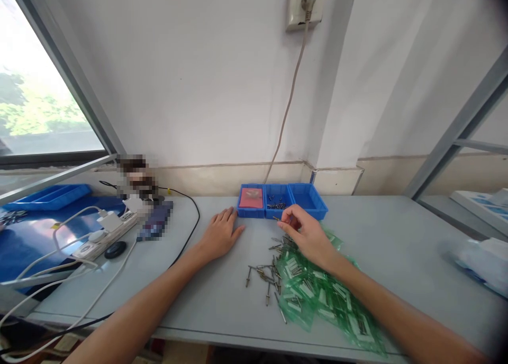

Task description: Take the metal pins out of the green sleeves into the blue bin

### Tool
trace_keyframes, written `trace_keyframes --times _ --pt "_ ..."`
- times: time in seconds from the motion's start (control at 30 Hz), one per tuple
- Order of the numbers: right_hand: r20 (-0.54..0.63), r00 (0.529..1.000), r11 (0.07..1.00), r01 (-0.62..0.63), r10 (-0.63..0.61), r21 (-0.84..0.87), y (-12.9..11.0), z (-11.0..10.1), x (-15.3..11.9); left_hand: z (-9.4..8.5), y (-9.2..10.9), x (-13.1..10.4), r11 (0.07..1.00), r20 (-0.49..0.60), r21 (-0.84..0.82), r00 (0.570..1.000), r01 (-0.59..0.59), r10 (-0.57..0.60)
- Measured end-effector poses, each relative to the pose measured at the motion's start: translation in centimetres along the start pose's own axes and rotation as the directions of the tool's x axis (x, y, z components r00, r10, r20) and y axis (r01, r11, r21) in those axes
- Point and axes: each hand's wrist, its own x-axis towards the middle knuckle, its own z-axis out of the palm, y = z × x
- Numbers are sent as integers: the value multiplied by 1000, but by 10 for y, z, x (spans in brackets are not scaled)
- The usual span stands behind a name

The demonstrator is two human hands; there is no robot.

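Note:
My left hand point(220, 234) lies flat on the grey table, fingers spread, just left of the blue bins. My right hand point(304, 230) pinches a small metal rivet point(277, 218) between thumb and forefinger, in front of the middle bin point(279, 214). That bin holds several small metal pieces. In the left bin point(251, 212) lies a pink card, and the right bin point(309, 201) shows a bare blue floor. Below my right hand, loose metal rivets point(268, 279) are scattered beside a heap of green plastic bags point(329, 295) with white labels and metal pieces inside.
On the left are a power strip point(105, 237) with white cables, a round black object point(115, 249), a black cable and a blue tray point(51, 197). A plastic-wrapped item point(482, 263) lies at the far right. A wall socket point(304, 7) has a hanging cord.

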Motion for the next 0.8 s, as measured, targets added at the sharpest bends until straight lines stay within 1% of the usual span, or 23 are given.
trace_keyframes --times 0.23,0.3,0.4,0.47,0.57,0.67,0.8 --pt "47 992 980 122 -116 -160 -4 -1 -4 -4 2 -1 1000 10 10 1000 -3 3" --pt "42 990 974 137 -132 -180 -4 -2 -4 -5 2 -1 1000 13 10 1000 -5 4" --pt "39 992 974 128 -123 -187 -4 -3 -4 -5 2 0 1000 14 12 1000 -2 2" --pt "39 994 982 105 -100 -159 -4 -3 -3 -4 1 0 1000 15 14 1000 0 0" --pt "43 996 994 76 -73 -73 -2 -3 0 -2 1 0 1000 8 14 1000 -5 5" --pt "24 999 999 42 -42 -4 -1 -3 1 -1 0 0 1000 -4 11 1000 -9 9" --pt "27 997 991 -76 73 106 -2 -4 3 -1 0 0 1000 -3 9 1000 -11 11"
